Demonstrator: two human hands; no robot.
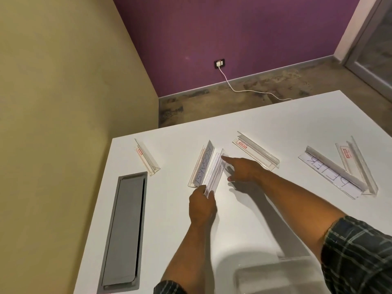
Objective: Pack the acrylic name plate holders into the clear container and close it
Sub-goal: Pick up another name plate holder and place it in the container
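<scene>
- Acrylic name plate holder (215,172): mid-table, just beside a lettered holder (201,166).
- Left hand (202,205): pinching its near end.
- Right hand (244,169): forefinger extended, touching its far end.
- Clear container (275,274): blurred, apparently open, at near edge of white table (275,115).

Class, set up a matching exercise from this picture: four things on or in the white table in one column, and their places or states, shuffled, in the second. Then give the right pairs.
Column one:
1. Holder with the KOSAKSI card
2. Grey cable hatch
3. Clear container
4. Holder with the PETER card

Column two:
A. Nearest the camera, bottom edge of view
B. Set into the table at the left, shut
C. Right side of the table, lying flat
D. Middle of the table, beside the holder that the left hand grips

Pairs: 1-D, 2-B, 3-A, 4-C
</scene>
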